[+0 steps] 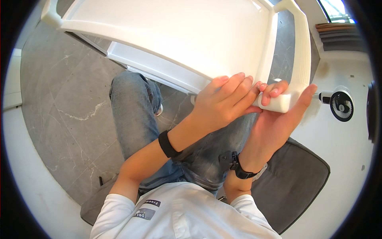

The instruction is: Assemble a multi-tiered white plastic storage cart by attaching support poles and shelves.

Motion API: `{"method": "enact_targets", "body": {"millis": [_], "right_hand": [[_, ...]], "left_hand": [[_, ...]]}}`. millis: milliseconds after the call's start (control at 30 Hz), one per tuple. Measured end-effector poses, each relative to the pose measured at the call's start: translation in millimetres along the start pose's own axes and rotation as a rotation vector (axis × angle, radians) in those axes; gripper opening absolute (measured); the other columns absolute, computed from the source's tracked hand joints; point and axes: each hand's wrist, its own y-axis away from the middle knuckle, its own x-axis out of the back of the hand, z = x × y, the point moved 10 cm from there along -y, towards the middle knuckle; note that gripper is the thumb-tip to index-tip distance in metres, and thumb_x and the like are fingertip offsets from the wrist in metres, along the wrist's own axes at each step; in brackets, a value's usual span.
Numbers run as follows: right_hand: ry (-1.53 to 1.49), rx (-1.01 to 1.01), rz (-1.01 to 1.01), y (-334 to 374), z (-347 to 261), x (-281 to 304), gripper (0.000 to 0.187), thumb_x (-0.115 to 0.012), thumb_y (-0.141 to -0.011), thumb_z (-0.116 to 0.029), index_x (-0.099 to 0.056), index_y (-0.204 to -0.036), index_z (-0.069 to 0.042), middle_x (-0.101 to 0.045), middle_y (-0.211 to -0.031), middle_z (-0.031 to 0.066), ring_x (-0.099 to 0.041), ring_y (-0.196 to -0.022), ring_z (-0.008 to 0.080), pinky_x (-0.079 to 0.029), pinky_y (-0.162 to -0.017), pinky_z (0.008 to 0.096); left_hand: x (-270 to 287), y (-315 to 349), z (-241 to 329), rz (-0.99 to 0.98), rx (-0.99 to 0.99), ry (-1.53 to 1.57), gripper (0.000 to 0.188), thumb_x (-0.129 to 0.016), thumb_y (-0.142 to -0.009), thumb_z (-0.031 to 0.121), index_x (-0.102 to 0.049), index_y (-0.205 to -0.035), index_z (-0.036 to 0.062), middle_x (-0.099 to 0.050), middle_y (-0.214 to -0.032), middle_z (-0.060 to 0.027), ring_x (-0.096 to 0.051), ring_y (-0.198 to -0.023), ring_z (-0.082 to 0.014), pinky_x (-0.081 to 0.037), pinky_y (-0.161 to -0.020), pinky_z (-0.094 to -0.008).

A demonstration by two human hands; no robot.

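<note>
A white cart (171, 28) with a raised rim stands in front of me, and a ribbed cream handle (301, 47) rises along its right side. My left hand (219, 103) lies over the near right corner of the top tray, fingers bent over the rim and thumb lower down by the handle's end. From below, my right hand (274, 123) cups the blocky near end of the handle. Its fingers curl over the top, and its thumb stretches up along the outer side. The fingertips of both hands almost meet, and part of the corner is hidden under them.
Below the top tray shows a lower white shelf (155, 63). A dark grey cushioned seat (294, 175) is under and beside me. To the right are a small black-and-white fan (341, 105) and a stack of folded dark cloths (342, 38). The floor (67, 131) is grey marbled tile.
</note>
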Motion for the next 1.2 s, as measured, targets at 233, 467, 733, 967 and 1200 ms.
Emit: {"method": "enact_targets", "body": {"millis": [233,467,733,967,1200], "right_hand": [[0.025,-0.067,0.036,3,0,-2,0.053,-0.037,-0.095,-0.05,-0.041,-0.102,0.003,-0.046,-0.058,0.0066,-0.046,-0.051,0.017,-0.044,-0.062,0.0312],[0.061,-0.067,0.035,2,0,0,0.047,-0.037,-0.096,-0.046,-0.041,-0.1,0.0,-0.045,-0.06,0.0057,-0.042,-0.05,0.0151,-0.043,-0.066,0.0296],[0.246,0.103,0.082,12,-13,2,0.035,-0.039,-0.097,-0.035,-0.042,-0.109,-0.002,-0.045,-0.071,0.0069,-0.042,-0.058,0.0137,-0.043,-0.072,0.0296],[0.476,0.377,-0.071,22,-23,-3,0.039,-0.041,-0.096,-0.019,-0.035,-0.132,-0.004,-0.044,-0.081,0.0077,-0.042,-0.064,0.0145,-0.044,-0.076,0.0312],[0.45,0.388,-0.128,22,-25,-10,0.041,-0.04,-0.094,-0.009,-0.034,-0.134,-0.004,-0.043,-0.082,0.008,-0.042,-0.065,0.0141,-0.045,-0.076,0.0312]], "left_hand": [[-2,1,2,0.003,-0.019,-0.048,0.03,-0.061,-0.078,0.052,-0.065,-0.086,0.023,-0.063,-0.097,0.0092,-0.054,-0.097,-0.0081,-0.025,-0.097,-0.0326],[-2,-1,3,0.033,-0.02,-0.042,0.028,-0.061,-0.079,0.05,-0.066,-0.086,0.0238,-0.063,-0.096,0.01,-0.053,-0.097,-0.0078,-0.026,-0.096,-0.032],[0,-2,2,0.07,-0.015,-0.036,0.029,-0.061,-0.077,0.049,-0.066,-0.087,0.0228,-0.063,-0.095,0.0094,-0.053,-0.096,-0.0071,-0.027,-0.095,-0.0309],[1,1,4,0.079,-0.01,-0.047,0.028,-0.059,-0.079,0.048,-0.066,-0.088,0.0233,-0.062,-0.093,0.0093,-0.053,-0.095,-0.0067,-0.024,-0.099,-0.0314],[0,1,5,0.081,-0.014,-0.054,0.027,-0.057,-0.081,0.047,-0.067,-0.09,0.0241,-0.062,-0.094,0.0092,-0.053,-0.095,-0.0063,-0.024,-0.1,-0.0316]]}}
